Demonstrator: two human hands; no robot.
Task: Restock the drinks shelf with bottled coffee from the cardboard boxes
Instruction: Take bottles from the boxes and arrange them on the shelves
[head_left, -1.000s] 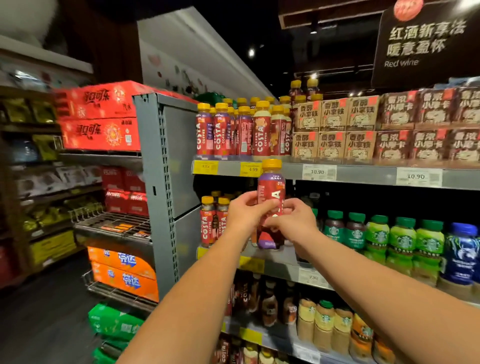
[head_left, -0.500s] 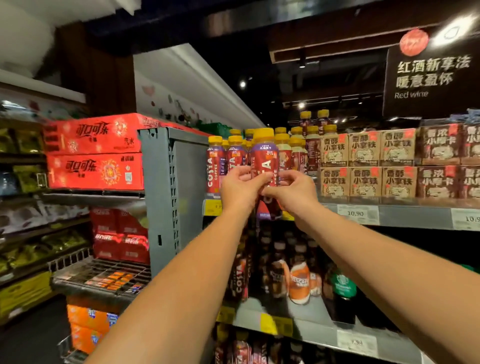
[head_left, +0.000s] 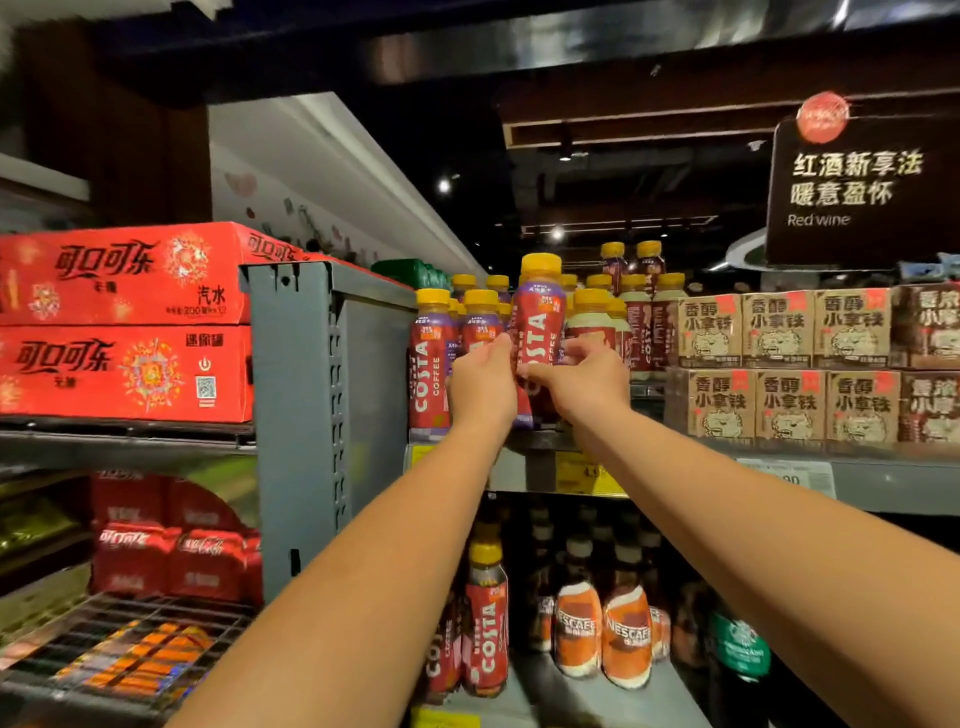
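A red and purple Costa coffee bottle (head_left: 538, 317) with a yellow cap stands upright at the front of the upper shelf (head_left: 519, 467). My left hand (head_left: 480, 384) grips its left side and my right hand (head_left: 584, 376) grips its right side, fingers curled round the lower label. Several matching Costa bottles (head_left: 431, 358) with yellow caps stand in rows around and behind it. The bottle's base is hidden by my hands. No cardboard box of bottles shows in view.
Brown latte cartons (head_left: 779, 364) are stacked to the right on the same shelf. Nescafe bottles (head_left: 626, 639) and another Costa bottle (head_left: 485, 634) fill the shelf below. A grey end panel (head_left: 296, 415) and red cola cases (head_left: 124, 322) lie left. A dark red wine sign (head_left: 857, 192) hangs upper right.
Both hands have lifted the bottle from the lower shelf's level up to the upper shelf, among the other Costa bottles. My view tilted upward with it.
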